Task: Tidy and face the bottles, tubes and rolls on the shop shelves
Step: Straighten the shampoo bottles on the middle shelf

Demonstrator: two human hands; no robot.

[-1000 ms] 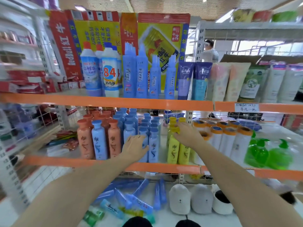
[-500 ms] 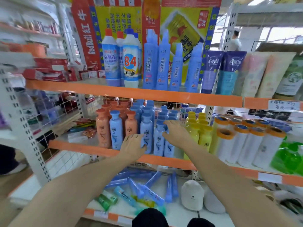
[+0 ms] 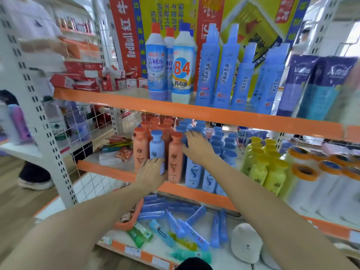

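On the middle shelf [image 3: 196, 194] stand orange bottles [image 3: 138, 152], with one light-blue bottle [image 3: 157, 148] between two of them in the front row. My left hand [image 3: 151, 174] wraps around the lower part of that light-blue bottle. To the right stands a group of blue bottles [image 3: 193, 173]. My right hand [image 3: 198, 148] reaches over them, fingers spread against the blue caps further back. Yellow bottles [image 3: 259, 170] and white rolls with orange ends [image 3: 305, 173] follow on the right.
The top shelf holds tall cleaner bottles [image 3: 182, 69], blue spray bottles [image 3: 226, 73] and purple tubes [image 3: 298, 82]. Loose blue and green tubes [image 3: 187, 227] and a white plush item [image 3: 246, 243] lie on the bottom shelf. A person's shoe [image 3: 35, 183] is at the left.
Both hands moved left along the middle shelf: the left from the blue bottles to the light-blue one among the orange, the right from the yellow bottles to the blue. The view came closer.
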